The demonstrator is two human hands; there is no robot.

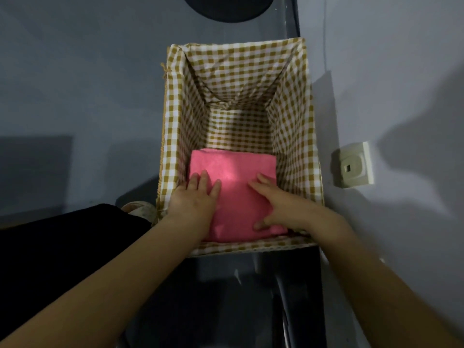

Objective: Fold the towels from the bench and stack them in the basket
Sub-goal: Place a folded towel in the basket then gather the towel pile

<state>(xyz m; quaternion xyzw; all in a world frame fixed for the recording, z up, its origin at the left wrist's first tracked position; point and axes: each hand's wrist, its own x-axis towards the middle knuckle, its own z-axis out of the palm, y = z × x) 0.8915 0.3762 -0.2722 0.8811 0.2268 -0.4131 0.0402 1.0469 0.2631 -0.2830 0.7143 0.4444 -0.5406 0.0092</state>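
A folded pink towel [236,192] lies flat on the bottom of the basket [173,116], against its near wall. The basket is tall and rectangular, lined with yellow-and-white checked cloth. My left hand [198,194] lies flat on the towel's left part with straight fingers. My right hand [271,204] presses on the towel's right part, fingers spread, thumb near the towel's front edge. The far half of the basket floor is bare lining.
The basket stands on a grey floor beside a grey wall with a white wall socket [354,165] to its right. A black shape [62,237] lies at the left. A dark round object [226,7] sits beyond the basket. A dark surface [251,297] lies below it.
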